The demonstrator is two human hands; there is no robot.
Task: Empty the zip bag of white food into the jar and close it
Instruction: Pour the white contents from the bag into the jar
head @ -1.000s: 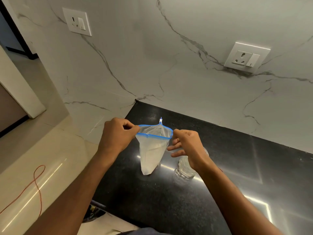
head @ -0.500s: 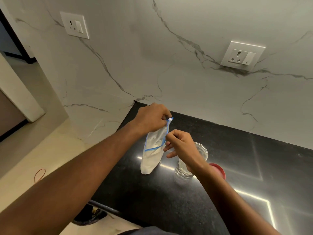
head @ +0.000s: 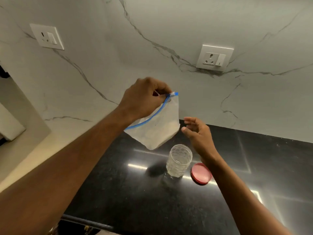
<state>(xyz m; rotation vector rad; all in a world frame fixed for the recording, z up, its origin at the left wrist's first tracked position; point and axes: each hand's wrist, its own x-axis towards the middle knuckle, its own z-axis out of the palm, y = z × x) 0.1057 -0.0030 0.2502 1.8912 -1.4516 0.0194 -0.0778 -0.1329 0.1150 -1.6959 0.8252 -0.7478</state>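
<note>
A clear zip bag with a blue zip strip hangs in the air, white food settled in its lower corner. My left hand pinches its top edge near the slider. My right hand hovers just right of the bag, fingers apart, touching nothing. Below them a textured clear glass jar stands upright and uncovered on the black counter. Its red lid lies flat beside it on the right.
A white marble backsplash rises behind the counter, with one wall socket at the right and another at the upper left. The counter's left edge drops to a beige floor.
My left hand has lifted the bag higher and tilted it sideways above the jar. My right hand has let go of the bag and moved right, uncovering the jar and lid.
</note>
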